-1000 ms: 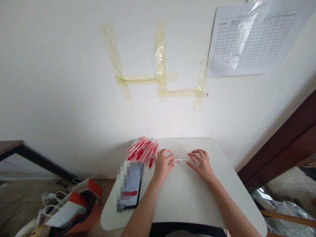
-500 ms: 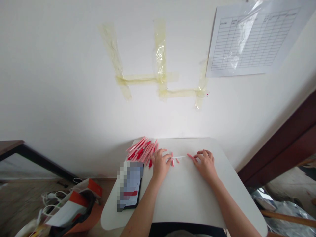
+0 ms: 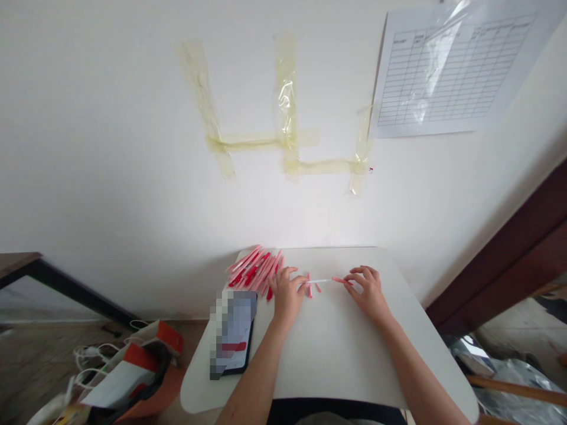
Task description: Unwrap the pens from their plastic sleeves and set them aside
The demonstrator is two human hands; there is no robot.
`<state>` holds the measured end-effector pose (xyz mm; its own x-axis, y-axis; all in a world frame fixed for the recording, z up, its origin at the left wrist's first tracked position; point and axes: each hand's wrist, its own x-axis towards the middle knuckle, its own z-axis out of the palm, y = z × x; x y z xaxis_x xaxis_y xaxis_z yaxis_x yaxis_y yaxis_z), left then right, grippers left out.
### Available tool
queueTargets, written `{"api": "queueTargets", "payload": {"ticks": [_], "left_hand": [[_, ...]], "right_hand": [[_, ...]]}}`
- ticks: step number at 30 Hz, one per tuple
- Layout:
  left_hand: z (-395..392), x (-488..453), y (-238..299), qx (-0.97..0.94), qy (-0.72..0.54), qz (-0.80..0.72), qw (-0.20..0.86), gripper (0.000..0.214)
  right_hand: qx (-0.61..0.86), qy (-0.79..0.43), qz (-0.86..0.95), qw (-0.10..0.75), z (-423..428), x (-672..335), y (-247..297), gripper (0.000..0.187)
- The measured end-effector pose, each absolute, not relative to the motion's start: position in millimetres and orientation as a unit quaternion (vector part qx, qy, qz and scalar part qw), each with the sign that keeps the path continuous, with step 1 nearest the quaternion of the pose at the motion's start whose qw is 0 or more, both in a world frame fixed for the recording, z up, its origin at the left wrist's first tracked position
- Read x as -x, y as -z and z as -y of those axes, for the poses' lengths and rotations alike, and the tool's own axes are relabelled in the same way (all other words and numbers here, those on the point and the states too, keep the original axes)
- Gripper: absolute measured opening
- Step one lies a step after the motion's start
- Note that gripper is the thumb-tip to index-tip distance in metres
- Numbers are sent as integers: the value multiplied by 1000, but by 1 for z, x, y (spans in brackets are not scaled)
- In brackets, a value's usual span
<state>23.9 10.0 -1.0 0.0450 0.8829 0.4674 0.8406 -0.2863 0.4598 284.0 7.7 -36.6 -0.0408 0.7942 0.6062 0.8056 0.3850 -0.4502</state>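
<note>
My left hand (image 3: 287, 298) pinches one end of a thin whitish pen refill (image 3: 319, 281), which points right across the table. Between the fingers of my right hand (image 3: 368, 292) is a short pink pen tube (image 3: 338, 280). Its left end meets the refill's free tip; whether the tip is inside cannot be made out. Just right of my left fingers, a pink pen piece (image 3: 310, 290) and a smaller pink piece (image 3: 318, 288) lie on the tabletop. A pile of pink and red pens (image 3: 254, 268) lies beside my left hand.
A phone (image 3: 234, 342) lies on the white table (image 3: 336, 360) left of my forearm. The wall (image 3: 310, 218) rises behind the table. Bags with cords (image 3: 133, 360) stand on the floor at left; a wooden bar (image 3: 514, 392) and clear plastic are at right.
My right hand has moved slightly left, and the pink pen tube now lines up with the refill's tip, where a gap showed before. My left hand has stayed nearly still.
</note>
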Motion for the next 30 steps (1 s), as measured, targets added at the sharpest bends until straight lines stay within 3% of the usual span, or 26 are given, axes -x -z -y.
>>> {"api": "queueTargets", "payload": {"ticks": [16, 30], "left_hand": [[-8, -28, -1, -740, -334, -583, 21, 13], [2, -38, -9, -768, -318, -553, 52, 9]], "right_hand": [[526, -3, 741, 417, -2, -274, 28, 18], [500, -32, 786, 362, 3, -261, 21, 15]]}}
